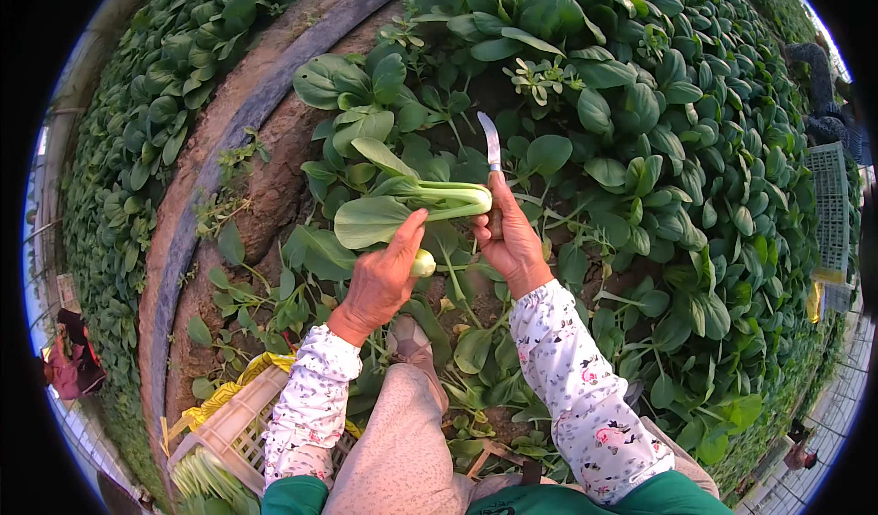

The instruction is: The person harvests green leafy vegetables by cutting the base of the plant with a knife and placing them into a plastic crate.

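My left hand [384, 275] holds a head of bok choy [439, 203], its leaves to the left and its pale base to the right. The white base of a second bok choy [424, 263] pokes out below the fingers of the same hand, its leaves mostly hidden. In my right hand [511, 237] is a small knife [492, 144] with a curved blade pointing away from me and a brown handle inside the fist. The cut end of the bok choy meets the fingers of that hand beside the handle.
Growing bok choy [638, 103] fills the bed ahead and to the right. A dark hose [226, 151] runs along the soil at left. Beside my left leg stands a plastic crate [233, 419] with yellow lining and harvested stems [206, 477]. Another crate [828, 206] and people appear at the edges.
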`<state>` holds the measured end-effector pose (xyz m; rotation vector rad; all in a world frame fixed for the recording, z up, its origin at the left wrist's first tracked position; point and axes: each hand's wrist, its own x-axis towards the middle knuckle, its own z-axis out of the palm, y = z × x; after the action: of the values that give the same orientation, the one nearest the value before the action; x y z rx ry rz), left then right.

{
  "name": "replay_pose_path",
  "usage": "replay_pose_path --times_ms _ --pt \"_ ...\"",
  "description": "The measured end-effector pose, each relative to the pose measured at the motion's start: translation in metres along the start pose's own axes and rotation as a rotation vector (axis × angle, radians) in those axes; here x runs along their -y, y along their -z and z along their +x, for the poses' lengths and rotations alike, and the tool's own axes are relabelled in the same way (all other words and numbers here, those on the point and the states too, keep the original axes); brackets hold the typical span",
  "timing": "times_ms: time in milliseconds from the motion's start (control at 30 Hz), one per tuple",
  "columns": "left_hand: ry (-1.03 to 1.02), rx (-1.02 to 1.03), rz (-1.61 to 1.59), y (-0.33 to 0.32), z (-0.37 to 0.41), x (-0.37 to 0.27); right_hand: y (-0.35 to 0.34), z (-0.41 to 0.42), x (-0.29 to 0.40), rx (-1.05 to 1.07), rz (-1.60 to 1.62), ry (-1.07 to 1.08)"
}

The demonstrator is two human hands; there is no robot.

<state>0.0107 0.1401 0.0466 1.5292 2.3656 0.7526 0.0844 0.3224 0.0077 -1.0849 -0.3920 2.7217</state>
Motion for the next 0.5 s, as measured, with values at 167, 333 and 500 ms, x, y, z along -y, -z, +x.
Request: replay_pose_path --times_ms 167,333,500 --pt "-0.007 -0.002 -0.105 -0.001 -0.002 -0.003 0.011 -0.012 0.0 -0.139 -0.448 0.152" --pt "-0.089 -0.122 -0.017 0.014 0.026 -0.028 0.012 -0.021 -0.004 -0.073 -0.463 0.109" --pt "-0.198 -0.125 0.258 -0.009 0.039 0.004 0.002 -0.019 -0.017 -0.043 -0.142 -0.052"
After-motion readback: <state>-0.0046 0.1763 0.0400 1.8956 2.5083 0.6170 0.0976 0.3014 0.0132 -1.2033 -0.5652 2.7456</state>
